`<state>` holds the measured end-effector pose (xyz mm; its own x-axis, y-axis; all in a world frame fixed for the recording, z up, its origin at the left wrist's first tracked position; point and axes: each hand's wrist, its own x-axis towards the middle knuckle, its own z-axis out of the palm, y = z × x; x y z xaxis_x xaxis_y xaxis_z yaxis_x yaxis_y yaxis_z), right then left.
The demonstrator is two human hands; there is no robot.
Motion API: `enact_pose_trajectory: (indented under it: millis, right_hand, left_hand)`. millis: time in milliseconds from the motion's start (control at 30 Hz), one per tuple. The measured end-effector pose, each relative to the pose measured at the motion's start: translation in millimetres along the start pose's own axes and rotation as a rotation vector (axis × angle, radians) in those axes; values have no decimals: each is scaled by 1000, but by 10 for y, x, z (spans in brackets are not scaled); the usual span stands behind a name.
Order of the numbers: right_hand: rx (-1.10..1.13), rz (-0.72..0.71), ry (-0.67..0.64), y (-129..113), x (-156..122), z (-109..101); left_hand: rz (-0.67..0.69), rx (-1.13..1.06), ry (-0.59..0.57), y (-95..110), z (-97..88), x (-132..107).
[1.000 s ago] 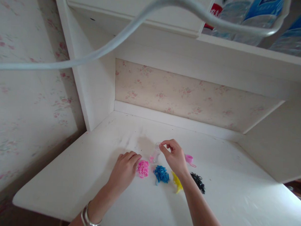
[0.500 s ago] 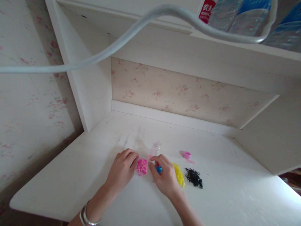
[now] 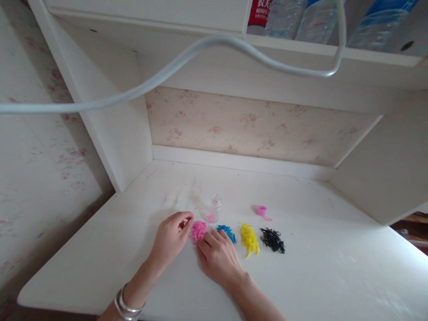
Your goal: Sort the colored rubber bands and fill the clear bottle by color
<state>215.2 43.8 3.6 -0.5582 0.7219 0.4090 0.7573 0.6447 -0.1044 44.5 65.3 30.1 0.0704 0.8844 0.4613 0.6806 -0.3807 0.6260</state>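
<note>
A small heap of pink rubber bands (image 3: 199, 230) lies between my two hands. My left hand (image 3: 171, 236) is at its left side, thumb and forefinger pinched together; anything in the pinch is too small to name. My right hand (image 3: 217, 256) rests on the table with its bent fingertips against the near right edge of the pink heap, and what they grip is hidden. Just beyond the fingers of that hand lies a heap of blue rubber bands (image 3: 227, 232), partly covered. Behind the heaps stands a clear little bottle (image 3: 215, 208), upright and uncapped, with some pink at its bottom.
Yellow rubber bands (image 3: 249, 239) and black rubber bands (image 3: 273, 240) lie in heaps to the right. A pink cap (image 3: 262, 210) with a loop sits farther back on the white table (image 3: 318, 276). Overhead, a pale bent tube (image 3: 182, 61) crosses below a shelf holding plastic bottles (image 3: 317, 19).
My right hand has moved from near the bottle and blue heap down to the pink heap, uncovering more blue and yellow bands. My left hand stays beside the pink heap. The view has shifted slightly.
</note>
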Motion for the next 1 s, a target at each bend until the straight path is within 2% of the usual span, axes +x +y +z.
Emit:
enact_pose_trajectory:
  millis: [200,333,400,533,633,800,1000]
  right_hand:
    - [-19,58,37,28,-21,4]
    - [-33,36,19,52,-32,22]
    - [-35,22,3,57,-34,19]
    - [-27,28,-1,60,-32,-6]
    - [14,55,17,70,-30,-24]
    - [109,137,83,109,-29,-29]
    - [225,205,193,141,-31,-49]
  left_hand:
    - [-105,-109,4,13,36,36]
    - [-160,-184,-21,102,58,109]
    - [-146,-205,-24,198,50,179]
    - [-29,-243,23,414,28,393]
    - [15,-256,32,505,68,569]
    - [53,-264,22,504,232,735]
    - [31,-221,1,451,346,716]
